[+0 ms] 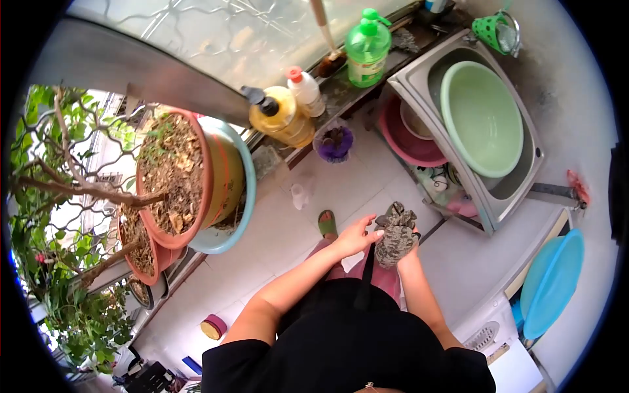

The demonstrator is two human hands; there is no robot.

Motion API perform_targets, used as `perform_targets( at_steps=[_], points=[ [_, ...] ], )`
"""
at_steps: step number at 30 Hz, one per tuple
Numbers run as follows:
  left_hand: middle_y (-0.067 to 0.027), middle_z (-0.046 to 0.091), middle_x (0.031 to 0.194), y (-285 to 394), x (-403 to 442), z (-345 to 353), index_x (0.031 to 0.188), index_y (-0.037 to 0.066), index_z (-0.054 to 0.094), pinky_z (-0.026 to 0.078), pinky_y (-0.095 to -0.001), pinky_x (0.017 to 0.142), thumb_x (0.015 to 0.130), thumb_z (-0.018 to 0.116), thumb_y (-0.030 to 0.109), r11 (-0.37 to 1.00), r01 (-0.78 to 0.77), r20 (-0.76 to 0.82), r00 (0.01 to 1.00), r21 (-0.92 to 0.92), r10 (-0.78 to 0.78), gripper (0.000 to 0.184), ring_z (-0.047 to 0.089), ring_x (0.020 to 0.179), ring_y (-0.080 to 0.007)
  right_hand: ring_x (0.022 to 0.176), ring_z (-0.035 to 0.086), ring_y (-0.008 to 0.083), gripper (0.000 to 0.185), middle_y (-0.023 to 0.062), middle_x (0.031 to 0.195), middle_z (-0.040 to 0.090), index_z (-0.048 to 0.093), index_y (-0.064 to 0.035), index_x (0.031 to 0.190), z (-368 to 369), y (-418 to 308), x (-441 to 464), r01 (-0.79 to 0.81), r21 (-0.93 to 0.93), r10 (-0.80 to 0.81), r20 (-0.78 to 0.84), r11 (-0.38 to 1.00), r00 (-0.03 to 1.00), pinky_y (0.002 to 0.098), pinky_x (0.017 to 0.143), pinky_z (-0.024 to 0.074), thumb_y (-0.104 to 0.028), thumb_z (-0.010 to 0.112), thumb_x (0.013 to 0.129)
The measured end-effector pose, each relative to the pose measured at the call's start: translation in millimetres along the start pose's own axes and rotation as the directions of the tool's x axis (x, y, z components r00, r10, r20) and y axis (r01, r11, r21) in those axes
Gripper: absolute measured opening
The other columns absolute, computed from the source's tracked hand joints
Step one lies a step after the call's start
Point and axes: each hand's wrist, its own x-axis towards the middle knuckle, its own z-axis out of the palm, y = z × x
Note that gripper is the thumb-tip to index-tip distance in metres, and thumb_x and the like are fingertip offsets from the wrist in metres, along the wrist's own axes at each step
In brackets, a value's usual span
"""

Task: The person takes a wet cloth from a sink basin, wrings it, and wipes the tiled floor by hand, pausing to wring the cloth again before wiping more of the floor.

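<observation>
My right hand (pixel 411 244) holds a grey, dark-mottled bundle (pixel 395 242) in front of my lap; its fingers are partly hidden behind it. The bundle has a patterned lower part and darker, lumpy pieces at its top. I cannot make out what kind of thing it is. My left hand (pixel 357 236) is at the bundle's left side with fingers stretched out and apart, the tips close to it or touching it. A dark strap (pixel 365 278) hangs just below, between my forearms.
A metal sink (pixel 485 203) with a green basin (pixel 481 118) stands at right. Bottles, including a green pump bottle (pixel 368 52), line the sill. Potted plants, one in a large pot (pixel 219 170), stand at left. A blue basin (pixel 553 281) leans at far right. A round tin (pixel 213 327) is on the tiled floor.
</observation>
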Motion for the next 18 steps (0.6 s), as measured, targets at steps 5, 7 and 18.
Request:
perform_targets(
  at_steps=[5, 7, 18],
  points=[
    [-0.0256, 0.050, 0.133, -54.5, -43.2, -23.7, 0.144, -0.002, 0.028, 0.042, -0.0373, 0.102, 0.087, 0.064, 0.047, 0.978, -0.079, -0.070, 0.995, -0.194, 0.066, 0.083, 0.053, 0.122, -0.0303, 0.098, 0.062, 0.0288, 0.036, 0.0091, 0.109, 0.065, 0.056, -0.0085, 0.121, 30.2, 93.9, 1.7, -0.244, 0.127, 0.221, 0.169, 0.961, 0.961, 0.0404, 0.089, 0.0507, -0.031, 0.036, 0.100],
    [-0.0249, 0.052, 0.131, -62.5, -58.9, -42.5, 0.143, -0.003, 0.028, 0.042, -0.0369, 0.102, 0.088, 0.064, 0.046, 0.961, -0.071, -0.137, 0.990, -0.267, 0.035, 0.082, 0.053, 0.121, -0.0296, 0.106, 0.060, 0.0265, 0.038, 0.0099, 0.119, 0.060, 0.051, -0.0096, 0.127, 43.4, 110.3, 2.5, -0.274, -0.009, 0.265, 0.287, 0.962, 0.920, 0.0399, 0.093, 0.0492, -0.032, 0.048, 0.097],
    [-0.0147, 0.064, 0.112, -32.1, -171.3, -76.9, 0.122, 0.010, 0.056, 0.047, -0.0391, 0.090, 0.076, 0.071, 0.038, 0.991, 0.072, -0.676, 0.725, -0.115, -0.131, 0.056, 0.061, 0.105, -0.0306, 0.108, 0.061, 0.0287, 0.048, 0.0123, 0.118, 0.064, 0.057, -0.0062, 0.123, 142.5, 128.8, -37.0, -0.465, -0.619, 0.691, 0.182, 0.634, 0.699, 0.0445, 0.096, 0.0481, -0.045, 0.048, 0.095]
  ],
)
